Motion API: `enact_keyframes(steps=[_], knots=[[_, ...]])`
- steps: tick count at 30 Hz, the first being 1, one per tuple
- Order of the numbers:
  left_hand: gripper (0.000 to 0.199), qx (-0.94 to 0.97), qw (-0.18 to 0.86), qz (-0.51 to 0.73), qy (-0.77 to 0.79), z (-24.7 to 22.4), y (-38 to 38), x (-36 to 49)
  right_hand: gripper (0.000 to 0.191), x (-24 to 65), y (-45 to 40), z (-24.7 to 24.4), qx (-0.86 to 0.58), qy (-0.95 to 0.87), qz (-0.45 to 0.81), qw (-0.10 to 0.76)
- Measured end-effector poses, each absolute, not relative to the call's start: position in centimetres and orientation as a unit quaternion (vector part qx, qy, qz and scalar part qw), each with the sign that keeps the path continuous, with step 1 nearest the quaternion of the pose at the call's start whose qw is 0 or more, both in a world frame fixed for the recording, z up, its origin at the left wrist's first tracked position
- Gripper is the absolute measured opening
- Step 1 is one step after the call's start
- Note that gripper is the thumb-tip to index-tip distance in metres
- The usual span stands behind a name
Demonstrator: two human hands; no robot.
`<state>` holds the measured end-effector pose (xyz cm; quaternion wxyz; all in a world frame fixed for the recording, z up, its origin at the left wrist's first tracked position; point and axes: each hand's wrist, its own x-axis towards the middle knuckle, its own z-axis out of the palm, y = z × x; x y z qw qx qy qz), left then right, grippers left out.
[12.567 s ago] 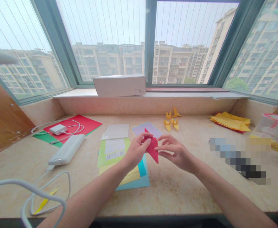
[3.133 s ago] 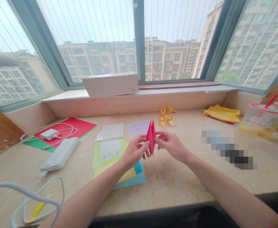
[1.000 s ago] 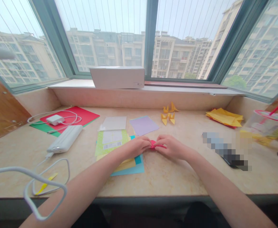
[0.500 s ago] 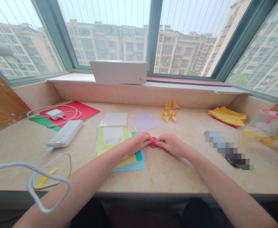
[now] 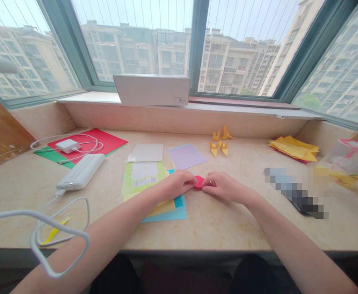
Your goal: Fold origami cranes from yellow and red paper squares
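A small folded red paper (image 5: 199, 182) lies between my two hands near the middle of the table. My left hand (image 5: 180, 182) pinches its left side, fingers pressed together. My right hand (image 5: 217, 185) has thumb and fingers closed on its right edge. Under my left forearm and hand are green, yellow and blue sheets, the light blue sheet (image 5: 172, 214) nearest the front. A purple sheet (image 5: 187, 156) lies just behind my left hand. Several folded yellow paper figures (image 5: 219, 147) stand farther back, behind my right hand.
To the left are a white power bank (image 5: 82, 171), a looped white cable (image 5: 59, 220) and a red sheet (image 5: 111, 142) under a charger. At right are yellow papers (image 5: 295, 148), a blurred phone (image 5: 292, 194) and a plastic cup (image 5: 350, 155). A white box (image 5: 152, 90) stands on the sill.
My right hand's fingers have shifted slightly on the red paper, and more of the paper's top now shows. The camera view has moved a little.
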<state>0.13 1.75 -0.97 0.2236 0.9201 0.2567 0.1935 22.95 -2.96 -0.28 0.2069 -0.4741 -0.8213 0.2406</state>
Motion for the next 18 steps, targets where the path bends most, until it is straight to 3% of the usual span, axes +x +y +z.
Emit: enact_keyframes(steps=[9,14,18], knots=[[0.011,0.922,0.207,0.183,0.272,-0.5,1.4,0.2,0.027,22.0,-3.1,-0.1,-0.484,-0.819,0.214,0.223],[0.017,0.916,0.211,0.201,0.278,-0.8,1.4,0.3,0.017,21.9,-2.4,-0.7,-0.545,-0.759,0.195,0.299],[0.018,0.915,0.194,0.195,0.296,-1.1,1.3,0.4,0.017,21.5,-1.7,-1.1,-0.561,-0.753,0.200,0.281]])
